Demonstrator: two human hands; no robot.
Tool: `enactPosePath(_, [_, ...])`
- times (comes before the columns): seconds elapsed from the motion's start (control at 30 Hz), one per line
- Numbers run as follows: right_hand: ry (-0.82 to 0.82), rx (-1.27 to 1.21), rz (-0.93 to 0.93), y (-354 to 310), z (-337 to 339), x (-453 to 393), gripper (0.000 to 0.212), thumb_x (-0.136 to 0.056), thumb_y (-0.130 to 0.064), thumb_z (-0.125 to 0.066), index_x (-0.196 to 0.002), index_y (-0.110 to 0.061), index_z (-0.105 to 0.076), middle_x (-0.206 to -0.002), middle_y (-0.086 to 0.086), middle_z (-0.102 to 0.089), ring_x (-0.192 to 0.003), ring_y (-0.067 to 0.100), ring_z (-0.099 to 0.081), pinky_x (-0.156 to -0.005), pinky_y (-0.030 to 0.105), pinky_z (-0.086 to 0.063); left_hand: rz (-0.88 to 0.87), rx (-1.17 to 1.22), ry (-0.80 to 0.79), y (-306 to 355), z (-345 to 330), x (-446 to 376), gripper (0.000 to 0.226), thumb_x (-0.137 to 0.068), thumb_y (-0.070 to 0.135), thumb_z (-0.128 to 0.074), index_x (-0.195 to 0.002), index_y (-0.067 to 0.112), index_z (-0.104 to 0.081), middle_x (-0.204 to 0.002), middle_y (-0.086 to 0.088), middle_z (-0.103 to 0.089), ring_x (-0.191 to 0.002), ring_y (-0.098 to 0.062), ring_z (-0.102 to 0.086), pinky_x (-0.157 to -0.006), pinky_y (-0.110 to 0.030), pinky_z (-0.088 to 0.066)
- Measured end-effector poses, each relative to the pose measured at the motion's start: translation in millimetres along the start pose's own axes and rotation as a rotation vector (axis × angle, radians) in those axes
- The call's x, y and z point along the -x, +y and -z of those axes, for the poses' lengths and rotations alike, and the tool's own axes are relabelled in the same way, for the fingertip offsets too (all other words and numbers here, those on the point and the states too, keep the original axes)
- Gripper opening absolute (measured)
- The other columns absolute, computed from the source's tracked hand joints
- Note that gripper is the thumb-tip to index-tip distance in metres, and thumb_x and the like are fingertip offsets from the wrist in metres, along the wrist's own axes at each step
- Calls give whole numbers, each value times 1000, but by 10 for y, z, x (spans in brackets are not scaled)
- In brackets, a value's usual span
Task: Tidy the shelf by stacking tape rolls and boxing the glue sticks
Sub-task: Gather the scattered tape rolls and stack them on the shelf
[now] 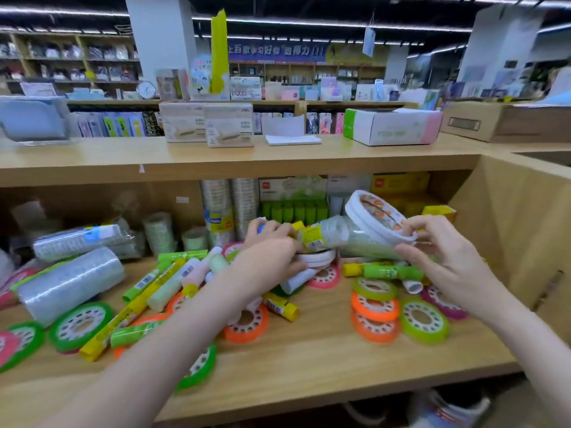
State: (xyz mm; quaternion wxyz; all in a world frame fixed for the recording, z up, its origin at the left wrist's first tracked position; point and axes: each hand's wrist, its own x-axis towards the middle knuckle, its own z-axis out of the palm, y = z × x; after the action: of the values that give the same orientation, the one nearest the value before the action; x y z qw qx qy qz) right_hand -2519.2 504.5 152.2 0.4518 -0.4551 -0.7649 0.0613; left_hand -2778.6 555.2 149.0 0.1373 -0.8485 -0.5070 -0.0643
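Tape-stacking step: right hand (438, 251) is pinching white tape rolls (375, 216); left hand (272, 242) is gripping glue sticks (295, 226). Next: seat the rolls on the shelf (309, 350) stack.

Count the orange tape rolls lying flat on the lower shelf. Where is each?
4 clearly: two overlapping on the right, one in the middle by the left forearm, one partly hidden under glue sticks. More may be hidden.

Approx counts: 3 orange tape rolls (374, 306), 2 boxes (206, 123) on top, 2 hands (268, 257).
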Motion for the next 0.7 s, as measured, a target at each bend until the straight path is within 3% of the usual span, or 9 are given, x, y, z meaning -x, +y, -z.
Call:
enactPosePath(0.1, [-82,87,81,-2,-18,111,26,-80,-70,-43,-93,-47,-45,-102,-8,-48,-95,2,-54,-79,9,-44,-45,83,-54,-35,37,-80,36,-93,42,-48,-120,20,-56,-134,-3,-39,-121,-24,-37,-104,-31,-16])
enactPosePath(0.2, [-112,239,89,8,-94,207,26,-72,-39,-71,-86,-28,-52,-110,0,-42,-87,10,-57,-76,28,-46,-97,176,-70,-101,15,-67,36,-94,40,-46,-114,12,-56,-132,-7,-41,-118,-26,-40,-99,-27,-20])
enactPosePath(0.27, [-137,318,77,20,-181,268,30,-64,-16,-82,-85,-18,-59,-116,2,-40,-84,7,-55,-74,28,-42,-124,242,-29,-152,1,-17,52,-85,53,-37,-103,8,-58,-127,-8,-44,-111,-27,-43,-92,-24,-21])
enactPosePath(0.33, [-159,358,71,33,-280,312,35,-63,-8,-82,-93,-14,-66,-125,8,-42,-92,11,-52,-78,27,-41,-140,349,64,-182,-7,22,62,-72,56,-28,-89,5,-59,-118,-8,-47,-97,-24,-46,-84,-23,-25])
enactPosePath(0.43, [-195,364,43,21,-371,302,28,-74,-16,-76,-100,-15,-67,-137,11,-36,-108,15,-45,-89,27,-37,-133,439,150,-222,-25,49,52,-70,52,-39,-80,4,-58,-104,-4,-45,-86,-19,-43,-80,-29,-34])
enactPosePath(0.53, [-203,332,58,17,-413,287,18,-77,-22,-72,-93,-17,-64,-134,8,-34,-107,10,-41,-91,27,-38,-147,434,149,-252,-32,64,51,-74,55,-51,-86,6,-57,-107,-1,-40,-95,-14,-36,-83,-25,-30])
enactPosePath(0.6, [-172,271,30,12,-433,302,17,-79,-22,-70,-93,-18,-62,-132,4,-32,-106,10,-43,-91,27,-38,-126,469,195,-274,-53,69,37,-83,40,-63,-93,4,-60,-115,-4,-40,-103,-11,-31,-89,-22,-26])
enactPosePath(0.7, [-83,203,22,-4,-475,347,17,-79,-24,-67,-94,-19,-61,-127,-3,-28,-106,15,-47,-88,28,-37,-61,544,290,-296,-88,71,24,-89,32,-58,-97,9,-62,-121,2,-37,-113,-14,-33,-93,-17,-19])
